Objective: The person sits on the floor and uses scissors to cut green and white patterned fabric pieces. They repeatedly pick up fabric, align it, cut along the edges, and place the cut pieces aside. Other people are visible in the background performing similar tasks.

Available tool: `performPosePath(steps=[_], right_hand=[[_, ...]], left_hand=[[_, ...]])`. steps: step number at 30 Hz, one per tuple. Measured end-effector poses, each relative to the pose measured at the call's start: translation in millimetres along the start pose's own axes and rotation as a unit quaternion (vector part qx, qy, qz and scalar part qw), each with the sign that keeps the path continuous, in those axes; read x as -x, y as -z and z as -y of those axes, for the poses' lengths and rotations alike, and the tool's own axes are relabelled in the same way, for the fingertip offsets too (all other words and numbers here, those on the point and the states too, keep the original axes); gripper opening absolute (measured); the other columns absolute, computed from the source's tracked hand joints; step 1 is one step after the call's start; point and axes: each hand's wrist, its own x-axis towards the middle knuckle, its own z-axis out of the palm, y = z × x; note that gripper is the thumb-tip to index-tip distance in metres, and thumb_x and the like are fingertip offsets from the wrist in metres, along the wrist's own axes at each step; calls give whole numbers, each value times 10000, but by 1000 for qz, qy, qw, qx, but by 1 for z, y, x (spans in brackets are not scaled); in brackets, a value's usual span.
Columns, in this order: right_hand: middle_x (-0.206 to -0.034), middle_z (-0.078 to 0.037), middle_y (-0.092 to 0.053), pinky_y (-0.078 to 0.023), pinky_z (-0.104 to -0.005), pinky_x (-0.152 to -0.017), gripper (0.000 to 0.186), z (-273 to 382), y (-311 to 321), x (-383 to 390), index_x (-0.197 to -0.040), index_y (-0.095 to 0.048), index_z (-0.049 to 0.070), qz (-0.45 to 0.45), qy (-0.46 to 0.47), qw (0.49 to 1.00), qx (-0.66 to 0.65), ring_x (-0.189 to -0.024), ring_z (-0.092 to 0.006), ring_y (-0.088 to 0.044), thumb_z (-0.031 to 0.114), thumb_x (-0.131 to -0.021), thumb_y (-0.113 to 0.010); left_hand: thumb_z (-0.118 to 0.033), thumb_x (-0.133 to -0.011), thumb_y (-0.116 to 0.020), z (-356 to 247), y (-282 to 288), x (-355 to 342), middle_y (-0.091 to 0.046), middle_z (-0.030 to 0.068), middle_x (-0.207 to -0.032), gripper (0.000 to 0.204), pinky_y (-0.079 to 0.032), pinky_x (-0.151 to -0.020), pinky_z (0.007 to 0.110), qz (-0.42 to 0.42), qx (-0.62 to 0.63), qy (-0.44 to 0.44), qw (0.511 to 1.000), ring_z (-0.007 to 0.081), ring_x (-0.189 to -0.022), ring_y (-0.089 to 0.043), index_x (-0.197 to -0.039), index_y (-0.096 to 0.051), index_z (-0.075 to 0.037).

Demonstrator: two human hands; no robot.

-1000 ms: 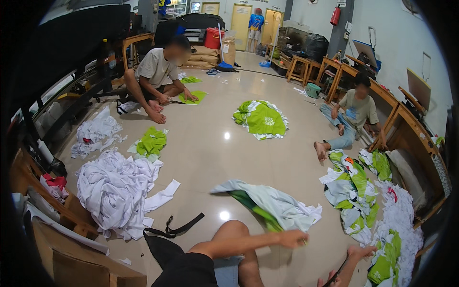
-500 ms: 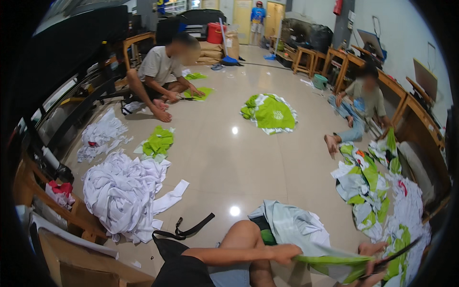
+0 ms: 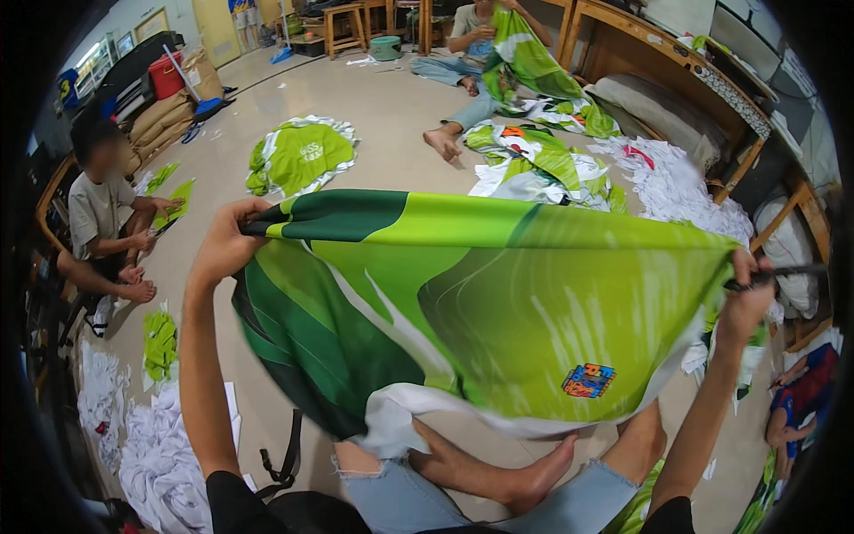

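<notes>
A large printed fabric piece [image 3: 534,294] in lime and dark green, with white edges and a small colourful patch, hangs stretched out in front of me above my crossed legs. My left hand [image 3: 228,242] is closed on its upper left corner. At its upper right corner, my right hand [image 3: 747,298] grips the cloth. A dark, long tool [image 3: 796,270], perhaps scissors, juts out from that same hand to the right; fingers hide the rest of it.
A lime-green cloth bundle [image 3: 302,158] lies on the floor ahead. White scraps [image 3: 169,458] are heaped at lower left; green and white pieces [image 3: 543,165] at right. One person [image 3: 102,205] sits at left with lime fabric, another [image 3: 471,31] at far right holding green cloth.
The fabric, low at the right before, is now raised and spread wide between both hands. My view has turned to the right. The person at far right now holds up green cloth.
</notes>
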Motion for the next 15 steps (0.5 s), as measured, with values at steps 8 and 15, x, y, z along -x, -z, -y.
performPosePath(steps=[8,15], right_hand=[[-744,-174,-657,-484,-428,-630,429,-113,-264,2,-843,-649,-46,181,-133,961,160,-686,-286,-628,315,-701,-833],[-863,-193,-635,-490,-440,-758,432,-6,-500,18,-999,-528,14,120,-40,990,-61,-824,-360,-626,248,-764,-806]], left_hand=[[-144,-747,-702,166,-16,-35,-666,115,-646,161,-469,-560,382,-12,-155,59,986,129,-614,-578,-781,-679,12],[-110,-671,-647,273,-48,-30,-678,241,-702,193,-546,-652,449,-61,-241,256,934,351,-681,-700,-778,-710,37]])
